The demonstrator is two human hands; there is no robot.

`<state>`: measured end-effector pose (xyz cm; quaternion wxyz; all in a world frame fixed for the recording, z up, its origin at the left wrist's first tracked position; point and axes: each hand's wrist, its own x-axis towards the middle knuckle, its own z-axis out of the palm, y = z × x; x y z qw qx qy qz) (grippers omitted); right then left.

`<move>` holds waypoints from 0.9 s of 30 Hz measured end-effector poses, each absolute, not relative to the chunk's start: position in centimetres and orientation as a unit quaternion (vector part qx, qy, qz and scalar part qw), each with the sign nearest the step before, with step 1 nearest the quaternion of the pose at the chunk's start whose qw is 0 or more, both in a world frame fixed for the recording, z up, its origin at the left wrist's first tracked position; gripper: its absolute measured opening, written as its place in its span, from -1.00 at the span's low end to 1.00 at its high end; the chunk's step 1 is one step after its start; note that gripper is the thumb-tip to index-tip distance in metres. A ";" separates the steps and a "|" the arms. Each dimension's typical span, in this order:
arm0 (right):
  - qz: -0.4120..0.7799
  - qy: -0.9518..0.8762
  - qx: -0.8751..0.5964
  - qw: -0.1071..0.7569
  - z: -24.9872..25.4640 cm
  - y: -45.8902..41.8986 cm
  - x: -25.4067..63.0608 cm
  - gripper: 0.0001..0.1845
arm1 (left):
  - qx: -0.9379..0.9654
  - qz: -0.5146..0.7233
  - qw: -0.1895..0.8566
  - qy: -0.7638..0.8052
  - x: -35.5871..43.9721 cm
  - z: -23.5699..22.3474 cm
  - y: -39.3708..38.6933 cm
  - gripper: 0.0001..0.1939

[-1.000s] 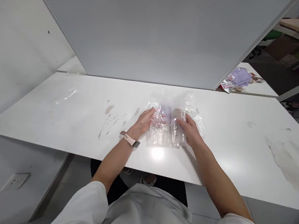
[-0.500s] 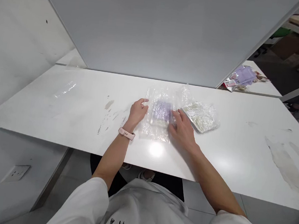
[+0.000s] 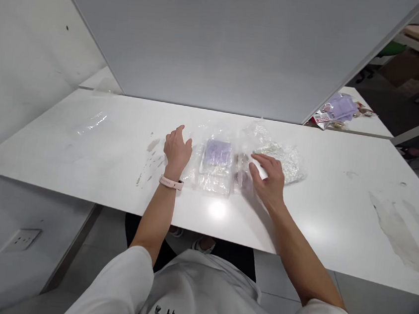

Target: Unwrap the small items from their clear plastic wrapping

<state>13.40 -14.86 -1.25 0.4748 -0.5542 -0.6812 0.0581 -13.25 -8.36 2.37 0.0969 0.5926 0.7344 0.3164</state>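
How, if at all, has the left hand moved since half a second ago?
Yes: the left hand has shifted leftward, closer to the brownish stain on the white tabletop.

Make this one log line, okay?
left hand: open; right hand: open; purple rectangular packet in clear plastic: between hands, on white table

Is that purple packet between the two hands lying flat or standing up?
Lying flat. The purple packet shows its broad face upward amid clear plastic on the white table, between the left hand and right hand.
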 end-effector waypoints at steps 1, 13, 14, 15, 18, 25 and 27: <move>0.035 -0.710 -0.513 0.481 -0.9 -15.1 12.8 -0.75 | 0.607 0.332 0.078 0.718 -12.9 2.7 -8.7 -0.56; -0.099 -0.810 -0.538 0.213 -1.3 -14.6 14.8 -0.57 | 0.854 0.183 0.180 0.453 -3.9 -0.6 -11.1 -0.61; -0.110 -0.787 -0.574 0.198 -1.4 -14.7 15.5 -0.58 | 0.860 0.170 0.164 0.453 -4.0 -1.3 -11.0 -0.56; -0.117 -0.766 -0.605 0.185 -1.3 -14.8 16.0 -0.61 | 0.865 0.159 0.150 0.452 -4.2 -1.8 -10.9 -0.53; -0.130 -0.720 -0.655 0.190 -0.9 -15.3 16.5 -0.71 | 0.871 0.129 0.120 0.458 -4.8 -2.5 -10.9 -0.53; 0.060 -0.836 -0.514 0.182 0.0 -11.0 14.9 -0.51 | 0.872 0.137 0.072 0.464 -4.7 -2.7 -11.1 -0.63; 0.162 -0.855 -0.477 0.125 -0.7 -9.0 15.4 -0.25 | 0.868 0.146 0.078 0.468 -4.8 -2.8 -11.0 -0.64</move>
